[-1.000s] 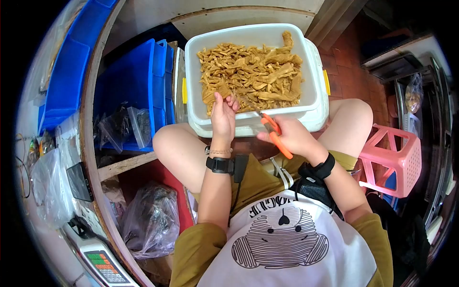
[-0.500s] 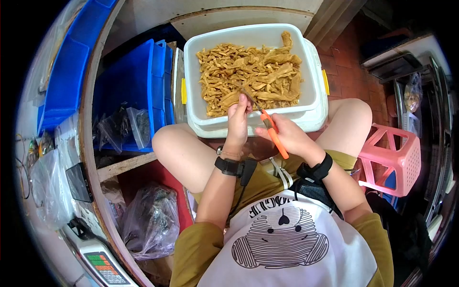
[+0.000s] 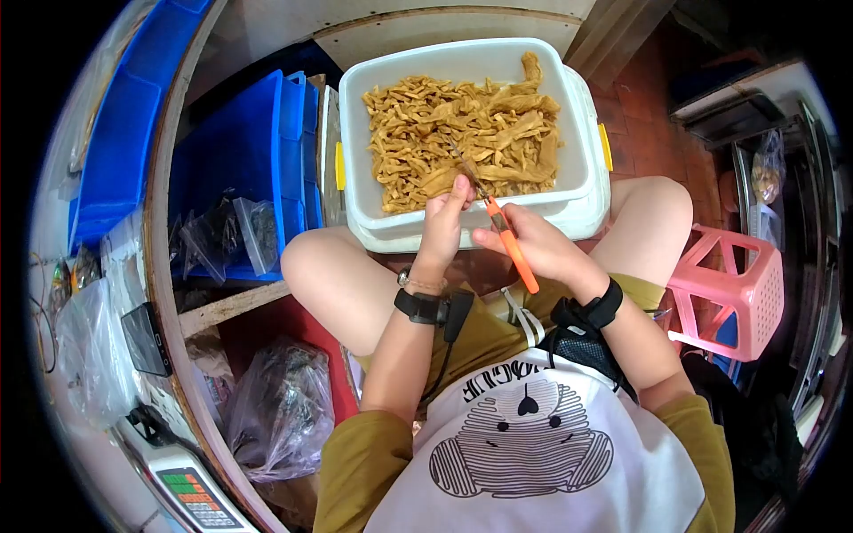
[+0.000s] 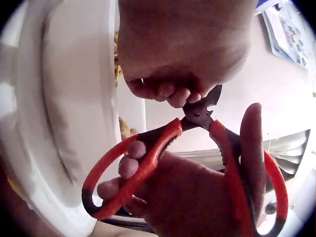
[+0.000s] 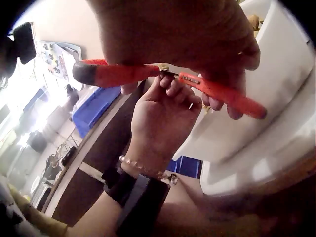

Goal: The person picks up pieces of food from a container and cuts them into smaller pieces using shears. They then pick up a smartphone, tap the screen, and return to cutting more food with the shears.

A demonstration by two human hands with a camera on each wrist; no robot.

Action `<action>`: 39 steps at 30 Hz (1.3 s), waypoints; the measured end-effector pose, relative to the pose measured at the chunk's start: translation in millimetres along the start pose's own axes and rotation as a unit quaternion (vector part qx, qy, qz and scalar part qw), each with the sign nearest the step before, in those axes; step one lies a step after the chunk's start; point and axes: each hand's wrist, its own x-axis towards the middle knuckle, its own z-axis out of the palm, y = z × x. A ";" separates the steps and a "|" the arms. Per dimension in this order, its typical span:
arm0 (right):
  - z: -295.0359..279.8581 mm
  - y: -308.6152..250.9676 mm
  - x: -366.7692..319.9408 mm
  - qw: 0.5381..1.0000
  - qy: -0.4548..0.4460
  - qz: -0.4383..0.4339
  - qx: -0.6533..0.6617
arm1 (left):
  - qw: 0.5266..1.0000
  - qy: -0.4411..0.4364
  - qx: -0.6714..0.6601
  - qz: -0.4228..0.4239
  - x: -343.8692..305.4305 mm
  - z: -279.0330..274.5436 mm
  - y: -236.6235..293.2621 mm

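A white tub point(image 3: 354, 115) holds a heap of yellow-brown, wrinkled food strips point(image 3: 418, 115). My left hand point(image 3: 442, 222) is at the tub's near edge, thumb up, and pinches a broad yellow-brown strip point(image 3: 440, 181). My right hand point(image 3: 544, 249) grips scissors with orange and black handles point(image 3: 511, 244), their blades pointing over the heap, close beside the left fingertips. In the left wrist view the scissor handles point(image 4: 148, 173) are spread wide, with right fingers through one loop and the thumb at the other. The curled left fingers point(image 4: 178, 97) partly hide the blades there.
The tub sits on a white lidded box with yellow latches point(image 3: 605, 147), between the person's knees. Blue bins point(image 3: 240, 160) stand on a shelf at left, above a clear plastic bag point(image 3: 280, 409). A pink stool point(image 3: 733, 289) is at right; a scale point(image 3: 191, 489) is lower left.
My left hand has moved right, toward the scissors, with the strip. The scissors have turned slightly, their handles looking closer in line from above.
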 end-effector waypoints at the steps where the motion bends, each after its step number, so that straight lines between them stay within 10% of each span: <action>1: 0.0 -0.8 -0.3 1.000 -0.006 0.006 0.007 | 1.000 0.000 0.000 -0.001 0.0 0.0 0.6; 18: -3.7 4.7 1.7 0.995 0.069 0.039 0.057 | 0.984 -0.070 -0.156 -0.042 7.1 -14.6 6.7; 39: 0.7 8.2 -2.7 0.999 0.013 -0.015 -0.037 | 0.999 0.010 -0.038 0.009 3.7 -14.2 4.9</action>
